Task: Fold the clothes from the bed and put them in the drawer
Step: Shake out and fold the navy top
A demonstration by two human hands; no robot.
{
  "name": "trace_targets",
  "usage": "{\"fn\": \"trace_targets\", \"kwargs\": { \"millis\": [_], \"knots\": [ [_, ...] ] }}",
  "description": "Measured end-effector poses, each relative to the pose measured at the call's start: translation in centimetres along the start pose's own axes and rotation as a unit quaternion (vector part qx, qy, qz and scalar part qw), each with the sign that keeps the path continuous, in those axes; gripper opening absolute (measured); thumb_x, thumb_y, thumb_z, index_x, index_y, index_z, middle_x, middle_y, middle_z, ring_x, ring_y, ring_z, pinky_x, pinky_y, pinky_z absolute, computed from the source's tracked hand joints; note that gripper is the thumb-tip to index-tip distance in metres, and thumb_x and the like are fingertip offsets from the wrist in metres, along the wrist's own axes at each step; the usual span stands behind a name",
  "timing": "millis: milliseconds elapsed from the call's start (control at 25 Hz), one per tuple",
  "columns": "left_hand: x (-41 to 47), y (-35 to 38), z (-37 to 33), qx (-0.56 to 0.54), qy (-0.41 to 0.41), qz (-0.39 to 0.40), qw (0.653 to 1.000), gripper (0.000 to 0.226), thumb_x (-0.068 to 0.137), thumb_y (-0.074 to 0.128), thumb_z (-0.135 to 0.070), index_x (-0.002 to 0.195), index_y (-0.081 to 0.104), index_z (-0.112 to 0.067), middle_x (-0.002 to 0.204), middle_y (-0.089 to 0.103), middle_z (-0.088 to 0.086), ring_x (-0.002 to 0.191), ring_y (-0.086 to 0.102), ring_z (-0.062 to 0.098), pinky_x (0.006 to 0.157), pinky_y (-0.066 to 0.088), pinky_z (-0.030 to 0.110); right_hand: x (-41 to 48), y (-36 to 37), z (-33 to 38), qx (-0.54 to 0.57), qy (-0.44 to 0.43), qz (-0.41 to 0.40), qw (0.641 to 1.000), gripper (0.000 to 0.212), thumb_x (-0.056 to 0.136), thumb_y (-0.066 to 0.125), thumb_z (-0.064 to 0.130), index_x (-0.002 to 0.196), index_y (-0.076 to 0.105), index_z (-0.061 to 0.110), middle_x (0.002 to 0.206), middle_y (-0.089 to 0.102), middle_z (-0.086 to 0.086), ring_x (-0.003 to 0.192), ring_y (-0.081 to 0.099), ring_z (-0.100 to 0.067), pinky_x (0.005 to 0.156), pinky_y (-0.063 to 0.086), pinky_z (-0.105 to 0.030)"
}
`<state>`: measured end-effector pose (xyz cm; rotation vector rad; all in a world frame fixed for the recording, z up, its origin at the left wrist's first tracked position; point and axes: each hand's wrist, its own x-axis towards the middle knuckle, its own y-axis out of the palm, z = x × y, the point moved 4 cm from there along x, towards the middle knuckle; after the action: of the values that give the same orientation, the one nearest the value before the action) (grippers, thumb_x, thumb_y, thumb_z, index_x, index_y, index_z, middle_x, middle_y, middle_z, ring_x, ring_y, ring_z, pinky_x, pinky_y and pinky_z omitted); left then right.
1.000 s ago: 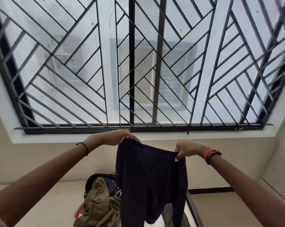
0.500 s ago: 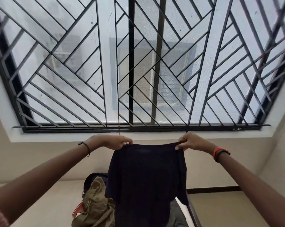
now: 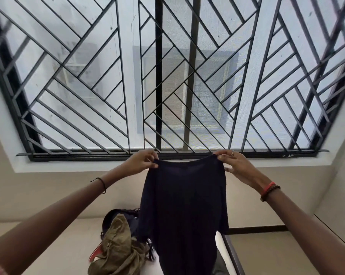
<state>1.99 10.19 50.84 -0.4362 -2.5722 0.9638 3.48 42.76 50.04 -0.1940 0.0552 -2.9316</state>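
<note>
A dark navy shirt (image 3: 184,205) hangs in front of me, spread flat and held up by its top edge. My left hand (image 3: 141,162) pinches its upper left corner. My right hand (image 3: 234,165) pinches the upper right corner, a ring on one finger. Both arms are stretched forward at chest height. Below the shirt lies a heap of clothes on the bed (image 3: 68,245): an olive-green garment (image 3: 118,249) in front and a dark one (image 3: 118,217) behind it. No drawer is in view.
A large window with a black diagonal metal grille (image 3: 167,86) fills the wall ahead. The bed's dark edge (image 3: 232,255) runs down at the lower right, with beige floor (image 3: 266,255) beyond it.
My hands have moved apart and higher, stretching the shirt's top edge out wide. The shirt, which hung bunched and narrow, now hangs flat.
</note>
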Motion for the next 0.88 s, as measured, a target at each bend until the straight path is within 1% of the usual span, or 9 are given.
{"fn": "trace_targets", "kwargs": {
  "millis": [80,160,240,320,440,560,680,760,880],
  "knots": [
    [-0.1,-0.7,-1.0,-0.070,-0.015,-0.033,0.997,0.022,0.079,0.071,0.003,0.092,0.060,-0.010,0.076,0.050,0.002,0.071,0.047,0.010,0.067,0.040,0.011,-0.1,0.4,0.7,0.050,-0.023,-0.004,0.998,0.018,0.092,0.053,0.006,0.101,0.067,0.014,0.090,0.065,0.001,0.082,0.062,-0.004,0.072,0.050,-0.019],
    [0.0,-1.0,-1.1,-0.072,-0.040,-0.039,0.996,0.027,0.078,0.074,0.000,0.103,0.065,-0.007,0.080,0.053,0.004,0.077,0.050,0.009,0.065,0.040,0.004,-0.1,0.9,1.3,0.082,-0.038,-0.006,0.996,0.019,0.094,0.050,0.002,0.103,0.065,0.010,0.090,0.066,-0.003,0.077,0.062,-0.008,0.068,0.052,-0.017],
    [0.2,-1.5,-0.4,-0.039,-0.067,-0.039,0.996,0.028,0.076,0.076,-0.005,0.103,0.069,-0.001,0.086,0.062,0.007,0.083,0.054,0.012,0.063,0.040,0.005,-0.1,1.2,1.7,0.078,-0.028,-0.020,0.996,0.019,0.094,0.047,-0.002,0.100,0.064,0.005,0.086,0.067,-0.005,0.072,0.063,-0.009,0.065,0.052,-0.016],
    [0.1,-1.9,0.3,-0.025,-0.090,-0.046,0.995,0.022,0.075,0.078,-0.011,0.092,0.072,0.002,0.083,0.067,0.009,0.080,0.056,0.013,0.061,0.040,0.007,-0.3,1.5,1.7,0.063,-0.004,-0.035,0.997,0.017,0.093,0.047,-0.002,0.098,0.064,-0.001,0.083,0.070,-0.006,0.071,0.064,-0.011,0.064,0.053,-0.016],
    [-0.2,-2.2,0.1,-0.108,-0.097,-0.058,0.988,0.026,0.078,0.076,-0.015,0.096,0.071,0.003,0.078,0.067,0.005,0.079,0.059,0.013,0.067,0.046,0.012,-0.5,1.7,1.9,0.040,-0.011,-0.032,0.999,0.018,0.086,0.063,0.007,0.101,0.064,-0.003,0.082,0.071,-0.007,0.075,0.064,-0.013,0.067,0.053,-0.018],
    [-1.1,-2.8,-2.0,-0.174,-0.086,0.005,0.981,0.025,0.087,0.067,-0.016,0.105,0.068,0.001,0.083,0.067,0.002,0.081,0.061,0.010,0.075,0.050,0.018,-1.3,1.6,3.6,0.016,-0.037,0.005,0.999,0.038,0.068,0.077,0.015,0.103,0.066,0.005,0.083,0.072,-0.009,0.073,0.068,-0.013,0.065,0.053,-0.019],
    [-1.8,-4.0,-3.7,-0.228,-0.053,0.066,0.970,0.025,0.091,0.059,-0.018,0.107,0.068,0.000,0.095,0.071,0.003,0.088,0.065,0.008,0.081,0.052,0.018,-1.6,0.7,5.2,0.055,-0.022,0.031,0.998,0.037,0.057,0.079,0.016,0.091,0.069,0.007,0.082,0.072,-0.007,0.074,0.068,-0.013,0.067,0.055,-0.018],
    [-1.2,-4.2,-3.4,-0.237,-0.060,0.034,0.969,0.028,0.089,0.062,-0.022,0.107,0.069,-0.003,0.098,0.070,0.005,0.088,0.064,0.010,0.082,0.051,0.021,-1.0,0.7,4.8,0.021,-0.010,-0.005,1.000,0.027,0.060,0.080,0.013,0.085,0.070,0.008,0.081,0.072,-0.008,0.075,0.067,-0.016,0.068,0.054,-0.019],
    [0.3,-2.6,-1.2,-0.223,-0.117,-0.034,0.967,0.028,0.086,0.068,-0.023,0.104,0.070,-0.003,0.093,0.064,0.011,0.081,0.058,0.012,0.074,0.050,0.021,0.7,1.9,2.3,-0.083,-0.018,-0.145,0.986,0.012,0.071,0.079,0.006,0.078,0.069,0.009,0.072,0.066,-0.009,0.070,0.060,-0.018,0.064,0.047,-0.022]
  ]
}}
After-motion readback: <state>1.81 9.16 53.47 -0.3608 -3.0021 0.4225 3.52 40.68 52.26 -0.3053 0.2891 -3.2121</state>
